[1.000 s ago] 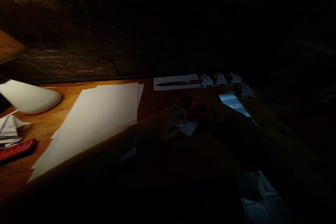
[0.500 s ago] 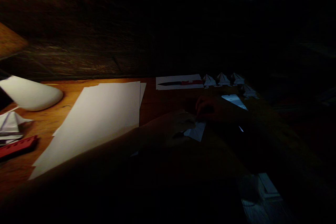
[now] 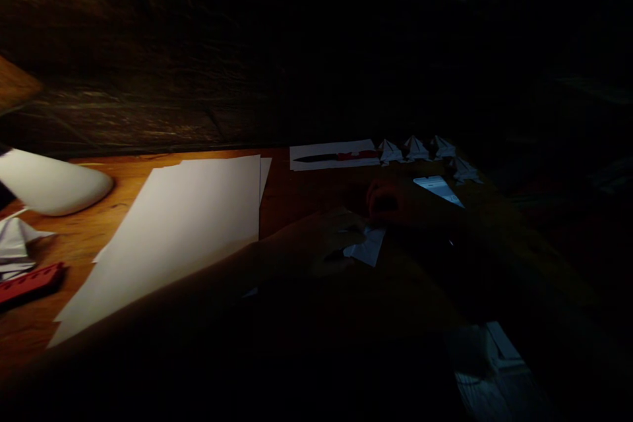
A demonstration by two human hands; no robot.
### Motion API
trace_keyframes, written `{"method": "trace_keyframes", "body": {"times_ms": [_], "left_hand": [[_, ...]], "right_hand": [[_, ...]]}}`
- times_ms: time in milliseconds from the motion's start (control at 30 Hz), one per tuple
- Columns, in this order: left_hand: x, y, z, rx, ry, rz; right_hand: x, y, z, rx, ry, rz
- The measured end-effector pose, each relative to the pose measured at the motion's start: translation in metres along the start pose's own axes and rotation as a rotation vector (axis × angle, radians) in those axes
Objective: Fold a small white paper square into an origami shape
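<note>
A small piece of folded white paper (image 3: 368, 249) lies in deep shadow between my two hands. My left hand (image 3: 333, 236) reaches in from the left, its thumb and fingers closed on the paper's left and upper edges. At the paper's top edge, my right hand (image 3: 386, 201) is curled with its fingers bent, pinching there. Darkness hides most of the right fingertips and the forearm. Just beyond the right hand glows a phone screen (image 3: 439, 190).
Large white sheets (image 3: 198, 211) lie stacked at left, beside a white lamp base (image 3: 59, 181). A knife (image 3: 341, 157) rests on paper at the back, near several folded paper figures (image 3: 415, 148). At far left sit another paper figure (image 3: 14, 244) and a red object (image 3: 32, 283).
The view has shifted slightly, so the table things appear a little further left. Both hands stay at the small paper, with hardly any visible movement.
</note>
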State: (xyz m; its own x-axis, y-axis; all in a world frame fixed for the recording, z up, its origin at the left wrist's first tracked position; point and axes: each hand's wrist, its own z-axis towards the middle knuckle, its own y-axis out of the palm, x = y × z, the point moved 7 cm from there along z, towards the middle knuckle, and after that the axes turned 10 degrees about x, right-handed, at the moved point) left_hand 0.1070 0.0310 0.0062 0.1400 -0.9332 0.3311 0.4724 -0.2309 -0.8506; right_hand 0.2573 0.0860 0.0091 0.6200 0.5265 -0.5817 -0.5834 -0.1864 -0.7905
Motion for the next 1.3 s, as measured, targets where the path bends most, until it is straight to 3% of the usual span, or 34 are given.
{"method": "trace_keyframes", "body": {"times_ms": [300,800,1300], "left_hand": [[0.0018,-0.0004,0.0027,-0.027,0.026,0.108],[0.0023,-0.0037,0.0030,-0.014,0.019,0.085],[0.0018,-0.0038,0.0037,-0.039,-0.017,0.061]], "right_hand": [[0.0005,0.0020,0.0020,0.004,0.062,-0.047],[0.0048,0.0044,0.0049,0.044,0.171,-0.113],[0.0065,0.0064,0.0050,0.008,0.151,-0.055]]}}
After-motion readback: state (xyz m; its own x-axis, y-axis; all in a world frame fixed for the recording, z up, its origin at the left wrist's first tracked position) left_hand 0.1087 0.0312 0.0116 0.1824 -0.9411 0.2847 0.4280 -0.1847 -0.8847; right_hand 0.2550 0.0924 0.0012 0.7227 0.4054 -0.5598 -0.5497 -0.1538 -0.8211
